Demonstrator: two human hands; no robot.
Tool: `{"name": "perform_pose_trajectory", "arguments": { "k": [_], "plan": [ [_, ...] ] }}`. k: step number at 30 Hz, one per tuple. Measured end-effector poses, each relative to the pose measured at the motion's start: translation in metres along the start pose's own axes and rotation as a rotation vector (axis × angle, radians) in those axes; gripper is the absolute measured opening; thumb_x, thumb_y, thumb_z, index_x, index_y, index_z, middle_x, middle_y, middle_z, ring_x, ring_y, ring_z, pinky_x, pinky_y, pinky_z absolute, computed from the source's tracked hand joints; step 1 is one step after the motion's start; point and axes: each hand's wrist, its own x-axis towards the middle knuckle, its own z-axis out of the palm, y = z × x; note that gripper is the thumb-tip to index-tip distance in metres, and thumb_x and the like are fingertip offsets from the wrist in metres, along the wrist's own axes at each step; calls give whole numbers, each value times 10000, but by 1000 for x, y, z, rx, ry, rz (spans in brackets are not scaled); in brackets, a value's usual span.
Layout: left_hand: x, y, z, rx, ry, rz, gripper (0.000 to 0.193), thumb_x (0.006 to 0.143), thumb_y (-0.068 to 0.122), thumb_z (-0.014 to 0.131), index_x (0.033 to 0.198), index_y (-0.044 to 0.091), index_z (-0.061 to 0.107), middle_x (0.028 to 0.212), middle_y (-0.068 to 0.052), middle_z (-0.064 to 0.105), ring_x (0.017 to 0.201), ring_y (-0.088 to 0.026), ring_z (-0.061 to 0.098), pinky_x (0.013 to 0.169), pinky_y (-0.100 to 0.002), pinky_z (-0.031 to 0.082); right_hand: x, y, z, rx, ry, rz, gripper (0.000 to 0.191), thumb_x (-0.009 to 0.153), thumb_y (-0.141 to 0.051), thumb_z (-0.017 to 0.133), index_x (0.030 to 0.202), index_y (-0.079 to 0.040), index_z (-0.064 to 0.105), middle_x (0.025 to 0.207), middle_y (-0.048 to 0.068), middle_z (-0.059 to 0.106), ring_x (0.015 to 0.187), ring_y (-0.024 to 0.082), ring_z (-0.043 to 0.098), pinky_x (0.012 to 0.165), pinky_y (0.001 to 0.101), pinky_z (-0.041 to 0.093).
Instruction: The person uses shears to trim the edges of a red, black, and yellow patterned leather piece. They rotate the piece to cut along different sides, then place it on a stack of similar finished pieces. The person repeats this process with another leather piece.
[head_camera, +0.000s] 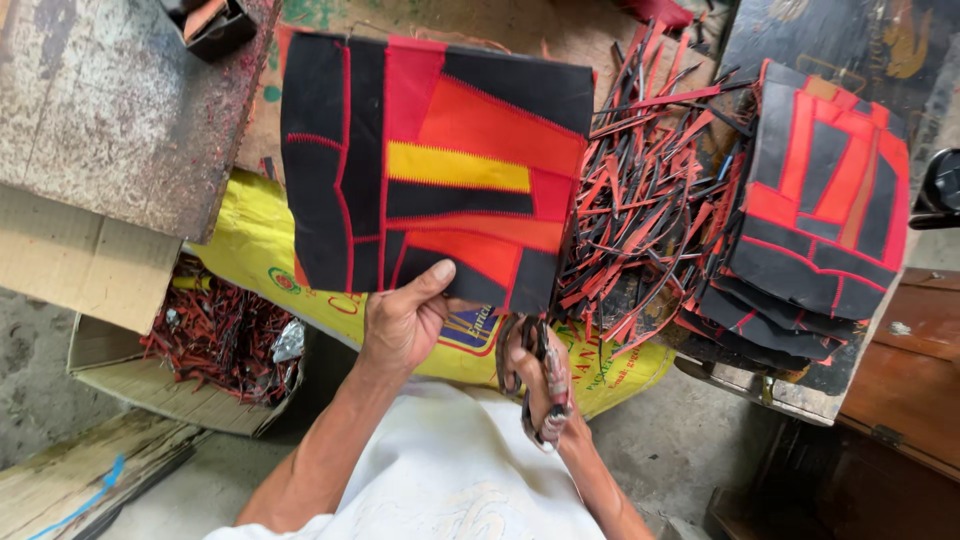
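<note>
Black-and-red patchwork panel (435, 165) with a yellow strip, pinched at its lower edge by left hand (403, 322), thumb on top, grip clamped, held up flat. Right hand (540, 385), just right of panel's lower corner, grip clamped on scissors (535, 380). Behind panel: yellow sack (250, 245). Right of panel: trimmings heap (645, 200), then panel stack (810, 230) on dark tabletop (830, 40). Below-left: cardboard box (130, 385) of scraps on concrete floor (680, 440).

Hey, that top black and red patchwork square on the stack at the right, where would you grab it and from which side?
Pinch the top black and red patchwork square at its lower corner, coming from the near side. That corner overhangs the fanned stack of patchwork squares beneath, so fingers can slip under. The far side probably offers less room: the pile of red and black offcut strips crowds its left edge. The left hand holds another panel; the right hand holds scissors.
</note>
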Motion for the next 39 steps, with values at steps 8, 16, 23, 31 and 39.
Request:
{"name": "perform_pose_trajectory", "arguments": {
  "k": [8,16,23,31,39],
  "plan": [
    [-8,0,24,-17,-22,-27,325,986,-5,562,1276,-150,575,1238,-248,680,1075,-327,721,899,-499,650,22,-11,-11,-377,110,-214,148,930,-191,542,874,-53,542,610,15,513,520,96,489,490,274,391],
    [-10,-3,16,12,8,-36,295,1001,-10,563,1231,-194,586,1203,-271,688,1031,-333,732,886,-472,653,21,-2,-16,-334,184,-34,143,909,-143,543,830,-25,559,577,32,543,453,105,516,414,292,401],
    [-21,-20,1,-22,45,-111,258,989,-11,568,1149,-208,614,1161,-267,700,983,-312,749,834,-443,668,33,-17,-25,-564,119,-594,207,963,-64,480,1130,20,568,927,74,646,770,134,581,696,287,515],
    [-23,-22,5,-22,50,-97,261,974,-19,583,1190,-156,634,1133,-231,722,931,-285,754,763,-410,678,24,-13,-22,-372,178,-166,248,963,-249,541,816,-49,553,570,17,573,467,82,560,420,258,420],
    [-23,-22,7,-15,48,-105,257,968,-2,590,1178,-142,637,1127,-220,727,945,-275,758,767,-425,683,25,-12,-21,-303,197,-216,320,985,-305,534,807,-43,579,528,9,566,400,79,550,361,247,399]
  ]
}}
